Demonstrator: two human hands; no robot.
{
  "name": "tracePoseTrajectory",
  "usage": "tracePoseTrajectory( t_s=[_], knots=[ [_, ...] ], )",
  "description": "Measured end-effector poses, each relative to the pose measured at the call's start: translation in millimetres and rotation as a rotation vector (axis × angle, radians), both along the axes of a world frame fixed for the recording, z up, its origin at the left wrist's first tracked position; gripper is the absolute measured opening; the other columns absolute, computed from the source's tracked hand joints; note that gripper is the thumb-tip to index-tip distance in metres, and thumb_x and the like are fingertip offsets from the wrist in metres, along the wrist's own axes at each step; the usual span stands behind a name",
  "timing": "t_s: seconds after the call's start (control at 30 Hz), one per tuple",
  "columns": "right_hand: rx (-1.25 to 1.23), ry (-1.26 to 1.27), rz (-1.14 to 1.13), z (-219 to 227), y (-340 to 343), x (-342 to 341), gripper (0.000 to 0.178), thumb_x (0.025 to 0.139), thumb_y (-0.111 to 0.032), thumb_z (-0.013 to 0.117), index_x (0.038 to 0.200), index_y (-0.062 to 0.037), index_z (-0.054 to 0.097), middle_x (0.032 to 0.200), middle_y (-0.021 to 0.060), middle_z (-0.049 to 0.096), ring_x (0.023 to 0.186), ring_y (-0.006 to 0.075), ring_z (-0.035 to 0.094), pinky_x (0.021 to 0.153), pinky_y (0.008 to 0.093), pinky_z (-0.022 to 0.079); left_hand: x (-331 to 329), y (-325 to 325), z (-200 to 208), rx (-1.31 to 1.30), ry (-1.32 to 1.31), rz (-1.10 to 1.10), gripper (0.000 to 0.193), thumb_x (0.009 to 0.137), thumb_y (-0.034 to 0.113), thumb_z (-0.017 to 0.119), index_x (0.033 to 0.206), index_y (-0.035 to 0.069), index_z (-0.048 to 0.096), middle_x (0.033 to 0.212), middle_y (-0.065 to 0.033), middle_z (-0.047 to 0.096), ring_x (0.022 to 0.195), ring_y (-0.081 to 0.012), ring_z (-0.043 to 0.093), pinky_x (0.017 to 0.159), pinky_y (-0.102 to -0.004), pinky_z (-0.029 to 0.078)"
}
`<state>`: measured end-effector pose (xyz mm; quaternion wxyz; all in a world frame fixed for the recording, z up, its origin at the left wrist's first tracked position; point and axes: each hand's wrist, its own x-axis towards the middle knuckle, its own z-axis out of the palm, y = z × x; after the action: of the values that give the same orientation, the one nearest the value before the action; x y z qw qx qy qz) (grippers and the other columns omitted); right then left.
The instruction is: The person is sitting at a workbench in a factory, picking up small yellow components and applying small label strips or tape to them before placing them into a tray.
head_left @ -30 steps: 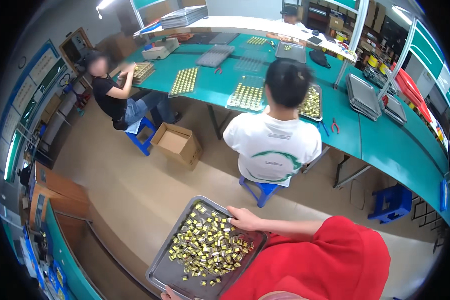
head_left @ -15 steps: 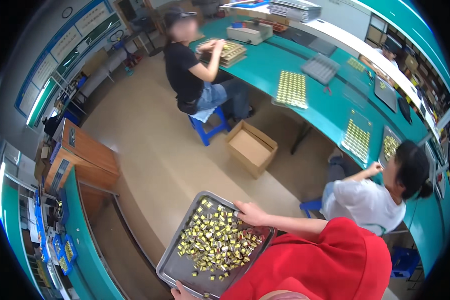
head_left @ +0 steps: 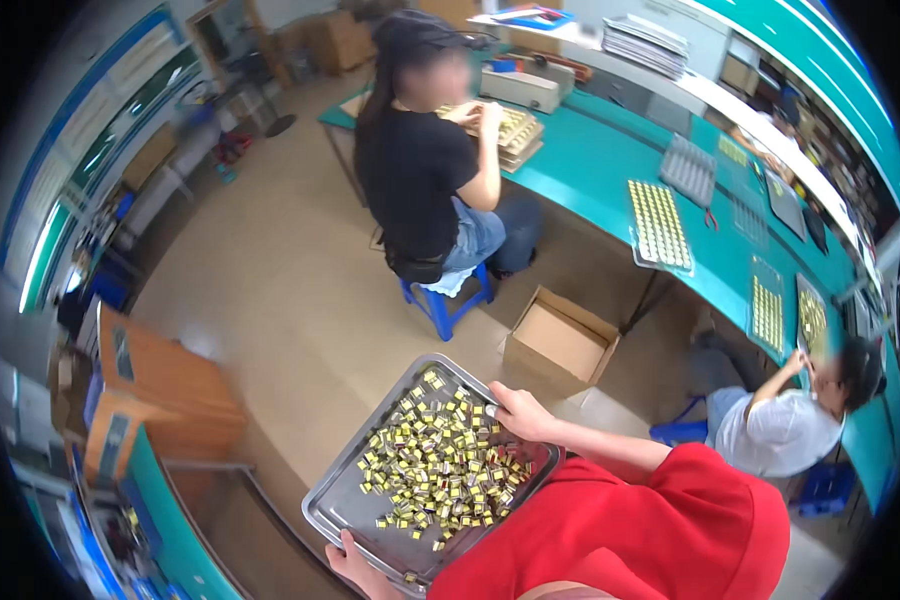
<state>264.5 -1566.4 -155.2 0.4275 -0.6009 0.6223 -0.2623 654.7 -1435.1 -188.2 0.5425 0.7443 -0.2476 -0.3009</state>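
– how are the fingers set?
– the far-right rim is gripped by the right hand (head_left: 522,412), fingers curled round it; the near-left rim is clasped by the left hand (head_left: 355,565), some of its fingers hidden beneath.
– and the tray (head_left: 345,510)?
– it is held between them, beside the red shirt (head_left: 670,520). small yellow-and-silver parts (head_left: 435,450) are piled toward its right; bare metal is left at the left corner.
– how is it best handled?
– level, probably, so that nothing is spilled; the loaded side is likely best supported firmly, and the cardboard box (head_left: 567,350) given room.
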Motion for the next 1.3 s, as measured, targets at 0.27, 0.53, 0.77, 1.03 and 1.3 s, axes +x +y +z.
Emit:
tracePoseTrajectory(
  t_s=[0.27,0.53,0.77,1.03,1.3],
  knots=[
    [0.019,-0.007,-0.205,-40.4,-97.4,42.3,0.023,0.083,-0.012,0.05,0.103,-0.0024,0.042,0.08,0.0259,0.059,0.078,0.0444,0.058,0.071,0.0498,0.045,28.8,-189.7,30.1,0.151,-0.254,-0.197,0.02,0.087,0.007,0.06,0.076,-0.002,0.047,0.067,-0.0066,0.052,0.06,-0.0137,0.049,0.052,-0.029,0.042],
    [-0.031,-0.067,-0.069,-47.0,-262.3,128.2,0.031,0.081,-0.012,0.049,0.111,-0.0027,0.042,0.081,0.0276,0.059,0.081,0.0458,0.057,0.073,0.0534,0.043,159.6,-301.7,3.2,0.175,-0.381,-0.131,0.024,0.086,0.017,0.064,0.077,0.0,0.048,0.075,-0.0067,0.055,0.07,-0.0144,0.049,0.064,-0.0339,0.043],
    [-0.033,-0.081,-0.012,-38.4,-341.0,150.3,0.027,0.079,-0.012,0.051,0.104,-0.0018,0.046,0.08,0.0277,0.06,0.082,0.0453,0.058,0.075,0.0527,0.045,167.6,-337.0,0.2,0.076,-0.133,-0.074,0.02,0.087,0.016,0.062,0.082,-0.002,0.053,0.076,-0.006,0.055,0.069,-0.0147,0.049,0.063,-0.0326,0.043],
    [-0.061,0.036,-0.142,-70.0,-491.8,159.1,0.026,0.079,-0.016,0.055,0.098,-0.0006,0.048,0.08,0.0278,0.059,0.08,0.0466,0.057,0.071,0.0529,0.044,159.4,-539.6,-3.0,0.069,-0.266,-0.127,0.023,0.084,0.014,0.064,0.074,0.0,0.049,0.066,-0.0013,0.047,0.061,-0.0107,0.042,0.053,-0.0282,0.036],
    [-0.055,0.019,-0.474,-20.6,-607.6,142.8,0.024,0.076,-0.008,0.053,0.098,-0.0002,0.048,0.078,0.0265,0.055,0.078,0.0436,0.056,0.067,0.0467,0.043,161.4,-767.9,7.3,0.114,-0.184,-0.338,0.031,0.08,0.024,0.068,0.067,0.001,0.051,0.059,-0.0001,0.047,0.057,-0.0098,0.042,0.05,-0.0288,0.035]
  ],
)
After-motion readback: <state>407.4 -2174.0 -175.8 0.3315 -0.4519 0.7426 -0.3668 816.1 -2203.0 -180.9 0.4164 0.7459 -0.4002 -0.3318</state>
